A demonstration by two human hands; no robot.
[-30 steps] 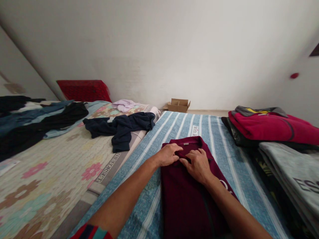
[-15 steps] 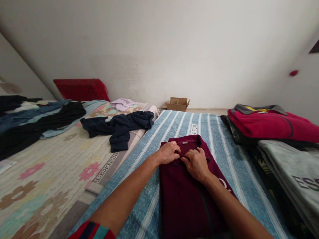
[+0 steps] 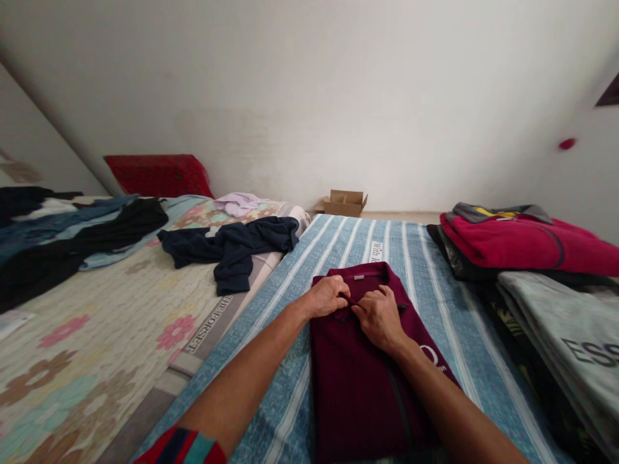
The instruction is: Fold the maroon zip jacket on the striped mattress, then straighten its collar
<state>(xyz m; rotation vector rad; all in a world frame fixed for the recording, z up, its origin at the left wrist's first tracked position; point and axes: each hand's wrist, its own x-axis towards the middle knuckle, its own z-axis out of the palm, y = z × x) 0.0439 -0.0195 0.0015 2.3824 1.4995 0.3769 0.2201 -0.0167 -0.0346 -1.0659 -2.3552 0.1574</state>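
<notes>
A maroon jacket (image 3: 358, 386) with a dark front zip and white lettering lies folded, collar away from me, on the blue striped bedspread (image 3: 290, 361). At its collar, my left hand (image 3: 329, 295) pinches the left side of the fabric. Close beside it, my right hand (image 3: 382, 316) grips the other side of the collar opening. Both hands are closed on the cloth, their fingertips nearly meeting at the front of the neck. A small pale label shows inside the collar. My right forearm covers part of the jacket's right side.
Folded clothes stand at the right, a crimson fleece (image 3: 503, 241) behind a grey garment (image 3: 570, 322) with dark letters. On the floral bed cover at left lie a navy garment (image 3: 236, 248) and dark trousers (image 3: 97, 241). A cardboard box (image 3: 344, 203) sits by the wall.
Almost nothing differs. Both hands keep their hold at the collar, and the view has shifted very slightly.
</notes>
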